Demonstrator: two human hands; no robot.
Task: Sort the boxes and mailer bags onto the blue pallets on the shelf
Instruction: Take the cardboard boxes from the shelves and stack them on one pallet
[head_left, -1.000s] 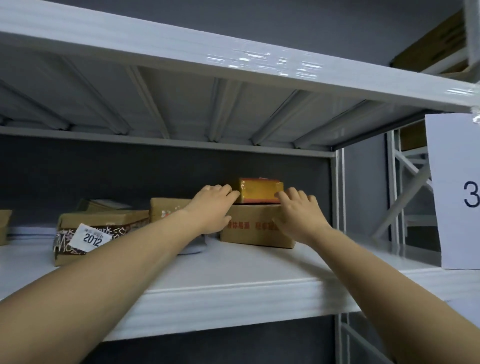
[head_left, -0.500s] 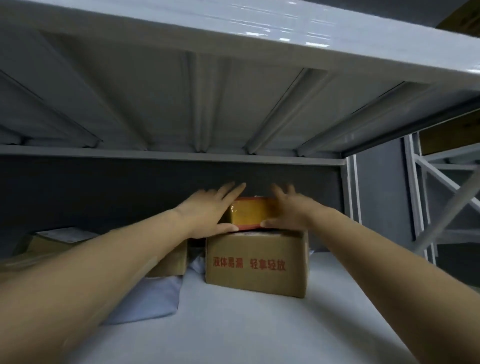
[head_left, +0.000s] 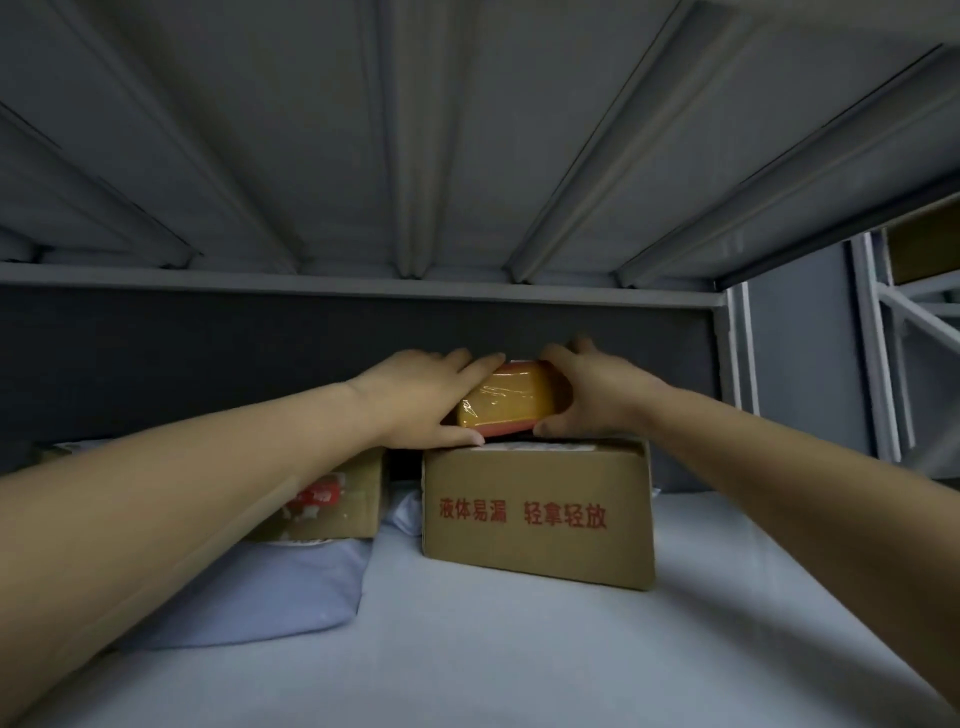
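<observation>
Yellow and film-wrapped, the small box (head_left: 506, 402) sat atop the cardboard box (head_left: 537, 512), left hand (head_left: 415, 402) and right hand (head_left: 597, 395) clasping its two ends, thumbs low, fingers over; it looked light and stiff, perhaps slippery, so an end-to-end squeeze suited it

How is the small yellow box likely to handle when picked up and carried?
Probably slippery: glossy clear wrap glints on the small yellow box. Likely stiff, since it looks blocky and undented between the left hand and right hand. Probably light for its size; the carton under it shows no sag.
</observation>
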